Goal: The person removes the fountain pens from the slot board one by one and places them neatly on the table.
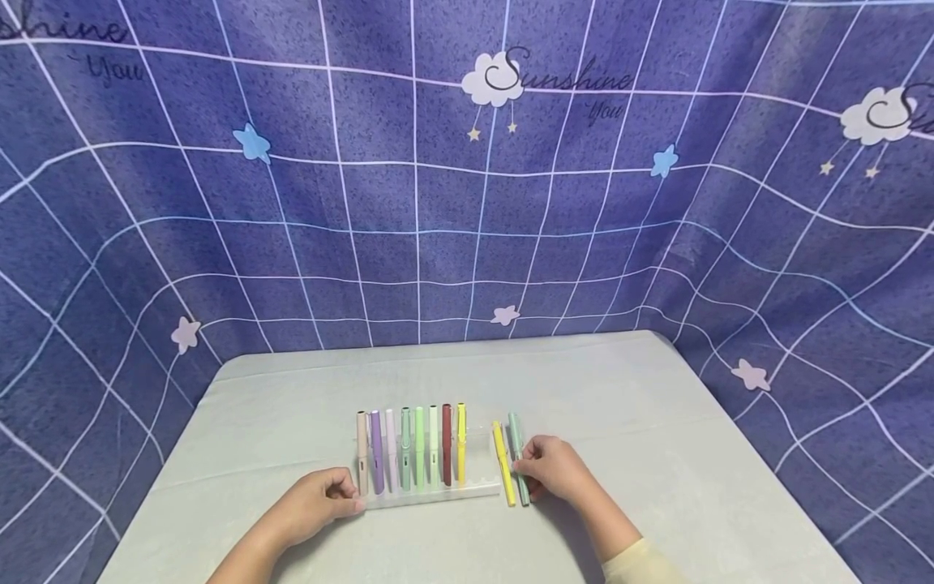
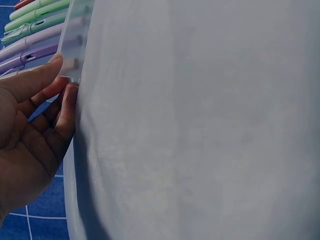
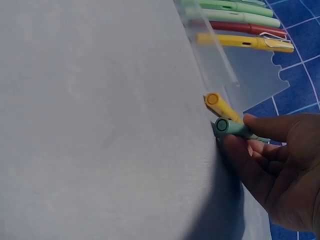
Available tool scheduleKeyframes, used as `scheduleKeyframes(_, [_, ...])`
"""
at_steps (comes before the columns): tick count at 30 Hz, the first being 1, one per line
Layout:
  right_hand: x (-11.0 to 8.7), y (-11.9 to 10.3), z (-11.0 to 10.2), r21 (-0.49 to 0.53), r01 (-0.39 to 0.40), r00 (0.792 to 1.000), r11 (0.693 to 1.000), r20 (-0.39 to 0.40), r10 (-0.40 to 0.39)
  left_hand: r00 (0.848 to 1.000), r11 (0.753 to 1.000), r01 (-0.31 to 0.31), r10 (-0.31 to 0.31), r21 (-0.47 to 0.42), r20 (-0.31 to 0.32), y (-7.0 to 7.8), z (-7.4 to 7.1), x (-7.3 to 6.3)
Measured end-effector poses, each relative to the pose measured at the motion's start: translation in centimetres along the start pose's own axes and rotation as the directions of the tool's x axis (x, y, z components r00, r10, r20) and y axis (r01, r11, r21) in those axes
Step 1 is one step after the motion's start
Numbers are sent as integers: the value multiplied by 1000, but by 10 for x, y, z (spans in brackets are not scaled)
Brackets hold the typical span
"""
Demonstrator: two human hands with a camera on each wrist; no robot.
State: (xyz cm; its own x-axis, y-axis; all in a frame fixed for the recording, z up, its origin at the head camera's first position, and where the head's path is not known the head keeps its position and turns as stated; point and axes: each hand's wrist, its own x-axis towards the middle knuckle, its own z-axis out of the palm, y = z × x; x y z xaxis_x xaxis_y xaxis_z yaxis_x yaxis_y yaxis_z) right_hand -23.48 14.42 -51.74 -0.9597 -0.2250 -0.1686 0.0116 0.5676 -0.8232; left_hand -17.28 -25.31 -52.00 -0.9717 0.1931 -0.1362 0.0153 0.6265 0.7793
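A clear plastic pen rack (image 1: 467, 491) stands on the table with several capped pens laid side by side in it. They run from a beige pen (image 1: 362, 454) at its left end to a dark red pen (image 1: 447, 446) and a yellow pen (image 1: 461, 446). My left hand (image 1: 319, 503) pinches the rack's front left corner, thumb on top. To the right of the rack a loose yellow pen (image 1: 503, 464) lies on the table. Beside it is a muted green pen (image 3: 235, 128), pinched between the thumb and fingers of my right hand (image 1: 554, 465).
The table (image 1: 277, 422) has a pale cloth over it. A blue-purple curtain (image 1: 438, 195) with a white grid, stars and clouds hangs behind it and along both sides. At the rack's right end, bare notched plastic (image 3: 260, 82) shows past the yellow pen.
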Motion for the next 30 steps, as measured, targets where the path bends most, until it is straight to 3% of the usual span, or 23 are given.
scheduleKeyframes(13, [0,-1,7,-176,-26,998,984,-58,16,1000,1000,5,-5,-11,-3,0,0,0])
scheduleKeyframes(30, [-1,0,10,-151,-67,995,986,-82,55,1000,1000,-4,4,-21,-1,2,-1,0])
